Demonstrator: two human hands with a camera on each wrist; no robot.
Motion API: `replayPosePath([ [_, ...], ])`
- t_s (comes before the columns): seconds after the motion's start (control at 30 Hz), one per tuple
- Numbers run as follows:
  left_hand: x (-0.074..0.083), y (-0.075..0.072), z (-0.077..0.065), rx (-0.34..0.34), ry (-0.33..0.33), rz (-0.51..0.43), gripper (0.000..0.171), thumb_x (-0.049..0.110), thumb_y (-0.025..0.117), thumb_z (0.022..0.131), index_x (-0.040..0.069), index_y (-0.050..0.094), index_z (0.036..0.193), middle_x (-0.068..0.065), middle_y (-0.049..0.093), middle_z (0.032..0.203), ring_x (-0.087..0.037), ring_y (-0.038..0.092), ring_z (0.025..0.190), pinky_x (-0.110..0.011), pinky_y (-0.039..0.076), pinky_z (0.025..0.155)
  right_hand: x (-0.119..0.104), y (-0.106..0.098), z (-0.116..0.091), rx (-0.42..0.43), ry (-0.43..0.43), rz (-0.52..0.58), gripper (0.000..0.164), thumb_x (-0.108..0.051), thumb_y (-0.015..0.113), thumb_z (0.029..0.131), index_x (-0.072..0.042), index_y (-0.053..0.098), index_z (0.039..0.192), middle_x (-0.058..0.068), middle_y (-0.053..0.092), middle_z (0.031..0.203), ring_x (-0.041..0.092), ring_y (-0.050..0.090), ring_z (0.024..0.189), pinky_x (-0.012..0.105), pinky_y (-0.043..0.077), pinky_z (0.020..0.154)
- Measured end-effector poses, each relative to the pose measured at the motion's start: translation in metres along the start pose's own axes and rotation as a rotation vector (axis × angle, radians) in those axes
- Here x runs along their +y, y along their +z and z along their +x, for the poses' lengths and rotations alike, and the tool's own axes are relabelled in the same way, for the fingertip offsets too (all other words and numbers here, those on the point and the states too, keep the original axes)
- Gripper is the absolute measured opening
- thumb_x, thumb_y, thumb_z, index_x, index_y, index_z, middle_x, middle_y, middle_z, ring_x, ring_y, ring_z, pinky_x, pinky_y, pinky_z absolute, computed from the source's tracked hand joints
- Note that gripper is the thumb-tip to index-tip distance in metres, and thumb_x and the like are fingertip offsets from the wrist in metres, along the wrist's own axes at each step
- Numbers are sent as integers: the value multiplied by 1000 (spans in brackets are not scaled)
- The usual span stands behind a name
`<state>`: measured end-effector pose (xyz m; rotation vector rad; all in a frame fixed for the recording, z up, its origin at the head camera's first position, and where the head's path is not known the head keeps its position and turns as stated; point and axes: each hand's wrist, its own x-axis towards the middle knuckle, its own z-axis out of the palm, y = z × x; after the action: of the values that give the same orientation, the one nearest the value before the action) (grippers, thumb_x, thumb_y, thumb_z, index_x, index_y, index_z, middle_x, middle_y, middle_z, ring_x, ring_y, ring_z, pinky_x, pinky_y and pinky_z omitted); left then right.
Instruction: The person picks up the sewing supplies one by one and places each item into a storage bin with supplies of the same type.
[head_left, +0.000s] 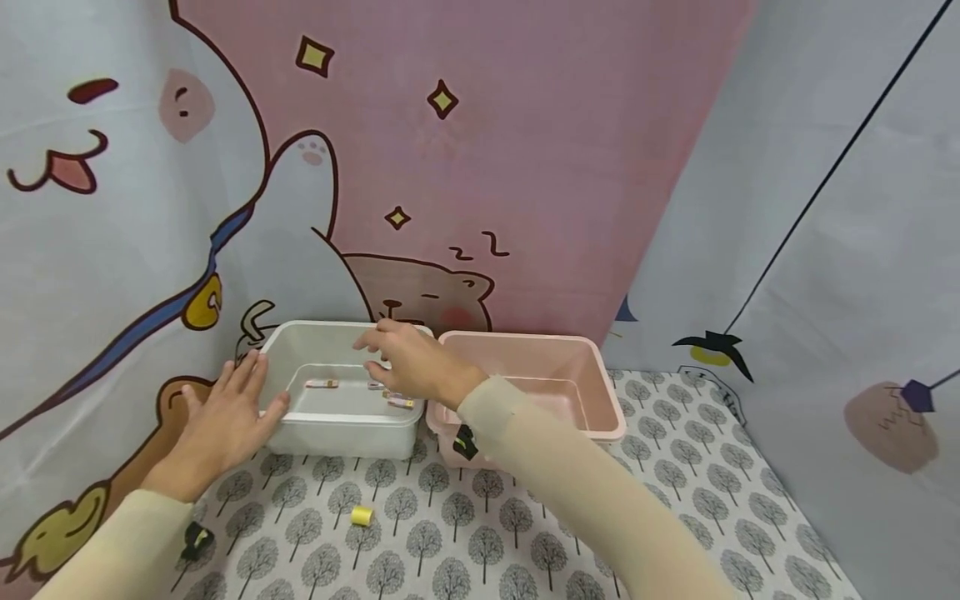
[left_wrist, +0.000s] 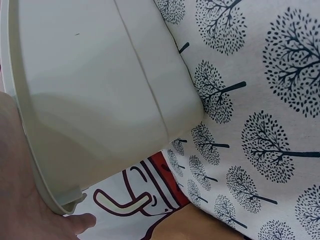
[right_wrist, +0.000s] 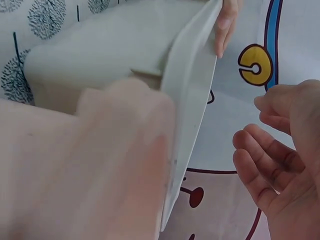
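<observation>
The white bin (head_left: 345, 433) stands at the back of the table, with several small printed sticks (head_left: 322, 384) on its floor; their kind is too small to tell. My left hand (head_left: 228, 417) rests on the left rim of this bin, fingers extended, and the left wrist view shows its thumb beside the rim corner. Over the right part of the bin hovers my right hand (head_left: 420, 362), its fingers loosely bent. In the right wrist view a gap shows between thumb and fingers, with nothing held there. Part of the bin floor is hidden behind that hand.
A pink bin (head_left: 611, 417) stands right beside the white one, partly behind my right forearm. On the tree-print tablecloth (head_left: 423, 542) in front lies a small yellow cylinder (head_left: 362, 516). A cartoon-printed curtain (head_left: 555, 167) hangs behind the bins.
</observation>
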<state>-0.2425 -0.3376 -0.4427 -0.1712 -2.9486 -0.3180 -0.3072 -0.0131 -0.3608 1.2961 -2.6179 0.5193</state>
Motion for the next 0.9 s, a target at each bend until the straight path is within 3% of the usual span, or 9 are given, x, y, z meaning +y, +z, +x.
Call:
replayPosePath([
  [0.37, -3, 3, -1, 2, 3, -5, 95, 63, 36, 121, -8, 20, 182, -35, 14, 191, -72, 18, 172, -107, -4, 119, -13, 7, -37, 5, -139, 40, 37, -24, 79, 113, -12, 78, 148, 5, 78, 126, 15, 81, 105, 11, 60, 87],
  [0.53, -3, 2, -1, 0, 9, -5, 95, 63, 36, 121, -8, 19, 182, -36, 14, 191, -73, 17, 171, -107, -4, 119, -21, 18, -53, -32, -162, 32, 40, -31, 79, 113, -16, 77, 150, 2, 77, 134, 13, 80, 106, 9, 58, 87],
  [0.7, -2, 2, -1, -8, 8, -1, 95, 63, 35, 121, -8, 19, 182, -36, 14, 191, -73, 17, 171, -107, -3, 119, -31, 31, -66, -33, -223, -22, 40, -33, 81, 111, -19, 77, 148, 0, 77, 142, 8, 76, 114, 8, 57, 96],
  [0.9, -1, 1, 0, -7, 7, 8, 95, 63, 35, 122, -9, 20, 181, -37, 15, 190, -73, 18, 171, -108, -2, 118, -41, 50, -75, -21, -308, -79, 38, -34, 83, 109, -22, 78, 145, -4, 78, 138, 1, 70, 102, 3, 52, 89],
])
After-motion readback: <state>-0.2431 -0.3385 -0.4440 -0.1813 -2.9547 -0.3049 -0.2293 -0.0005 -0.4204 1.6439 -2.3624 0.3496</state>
